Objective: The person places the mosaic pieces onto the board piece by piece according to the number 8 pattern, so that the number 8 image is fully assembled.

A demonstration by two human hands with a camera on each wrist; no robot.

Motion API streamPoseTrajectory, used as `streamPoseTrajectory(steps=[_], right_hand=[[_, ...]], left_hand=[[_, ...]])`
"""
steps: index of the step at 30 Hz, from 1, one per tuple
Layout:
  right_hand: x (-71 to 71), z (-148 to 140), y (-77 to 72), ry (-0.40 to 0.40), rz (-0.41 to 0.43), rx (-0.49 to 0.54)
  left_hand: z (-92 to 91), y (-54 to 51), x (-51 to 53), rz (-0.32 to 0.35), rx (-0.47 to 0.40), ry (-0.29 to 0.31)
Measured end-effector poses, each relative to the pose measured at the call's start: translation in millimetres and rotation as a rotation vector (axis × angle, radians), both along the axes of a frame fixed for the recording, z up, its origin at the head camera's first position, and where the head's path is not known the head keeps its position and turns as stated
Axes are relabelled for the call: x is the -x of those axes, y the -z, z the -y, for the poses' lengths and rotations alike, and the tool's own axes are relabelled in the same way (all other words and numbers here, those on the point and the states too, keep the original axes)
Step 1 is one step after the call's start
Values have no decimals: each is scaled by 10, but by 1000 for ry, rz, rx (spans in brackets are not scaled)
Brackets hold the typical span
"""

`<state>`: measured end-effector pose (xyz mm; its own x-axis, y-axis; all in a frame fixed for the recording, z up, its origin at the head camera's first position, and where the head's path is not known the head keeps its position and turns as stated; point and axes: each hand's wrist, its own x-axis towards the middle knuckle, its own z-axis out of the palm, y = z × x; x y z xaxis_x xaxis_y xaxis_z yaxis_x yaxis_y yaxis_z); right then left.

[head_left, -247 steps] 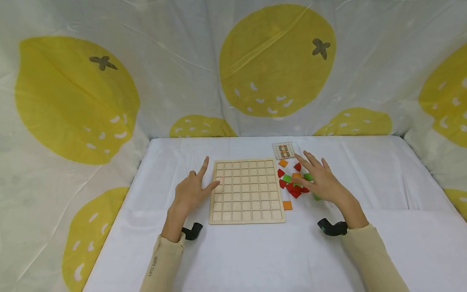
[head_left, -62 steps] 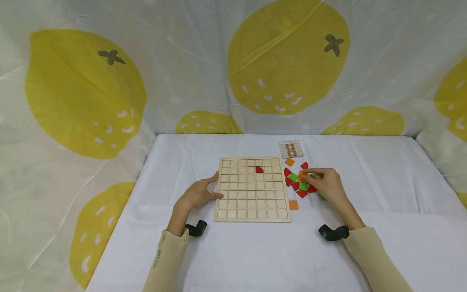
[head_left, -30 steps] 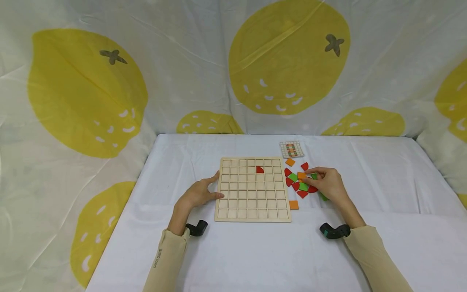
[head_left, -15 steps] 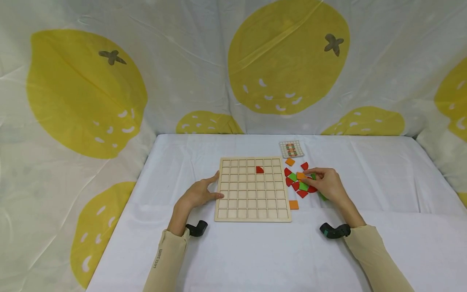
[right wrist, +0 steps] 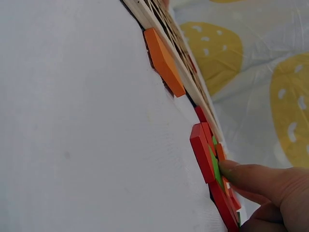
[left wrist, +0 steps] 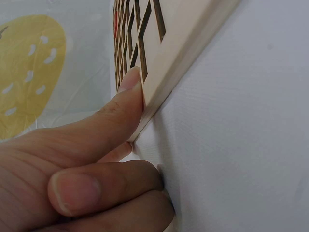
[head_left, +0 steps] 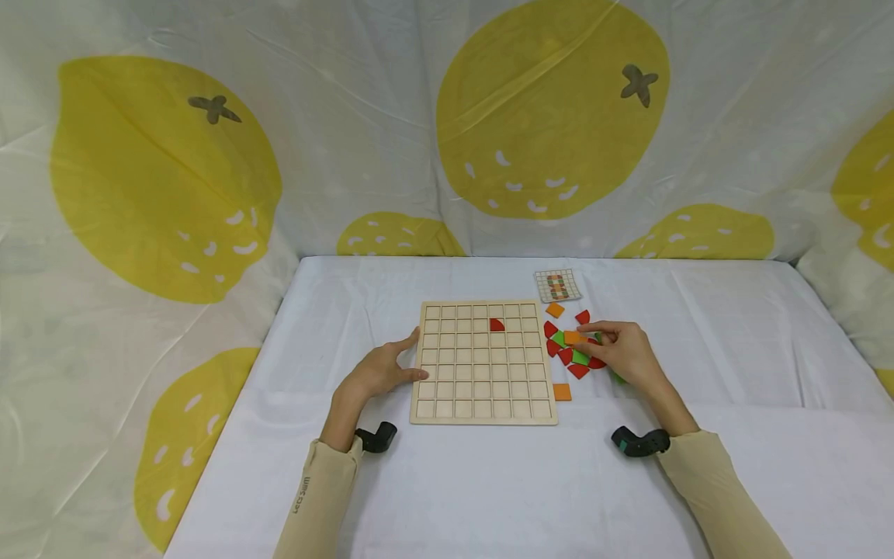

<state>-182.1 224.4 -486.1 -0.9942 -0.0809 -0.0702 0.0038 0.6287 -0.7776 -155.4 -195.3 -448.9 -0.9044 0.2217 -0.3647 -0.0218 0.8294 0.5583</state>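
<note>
In the head view my left hand (head_left: pixel 380 369) holds the left edge of a wooden grid board (head_left: pixel 482 419). Its thumb lies on the board's rim in the left wrist view, with other fingers curled beside it against the cloth. To the right of the board, my right hand (head_left: pixel 625 349) pinches an orange square tile (head_left: pixel 573 338) between thumb and forefinger, low over a loose pile. A red quarter-round tile (head_left: pixel 497 324) sits in one upper cell of the board. Around the right fingertips lie several red quarter-round tiles (head_left: pixel 578 372) and green tiles (head_left: pixel 580 357).
A small pattern card (head_left: pixel 557 286) lies behind the pile, with an orange tile (head_left: pixel 555 310) in front of it. Another orange tile (head_left: pixel 562 392) rests beside the board's lower right edge. White cloth (head_left: pixel 489 489) covers the table; a lemon-print sheet (head_left: pixel 349 155) hangs behind.
A red quarter-round tile has appeared in the board, and the left hand has come onto its edge. Over the last second the right hand's orange tile has shifted slightly left over a green one.
</note>
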Motion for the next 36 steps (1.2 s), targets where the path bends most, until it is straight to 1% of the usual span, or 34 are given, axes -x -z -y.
streamPoseTrajectory(steps=[11,30,36], right_hand=[[-1,7,-7,13,21,-4],[-19,80,-15,5,-6,20],[-37,129,-48,4,-6,39]], left_hand=[[-1,7,5,1,-3,-5],[5,12,5,0,-9,2],[-1,13,2,13,-5,-2]])
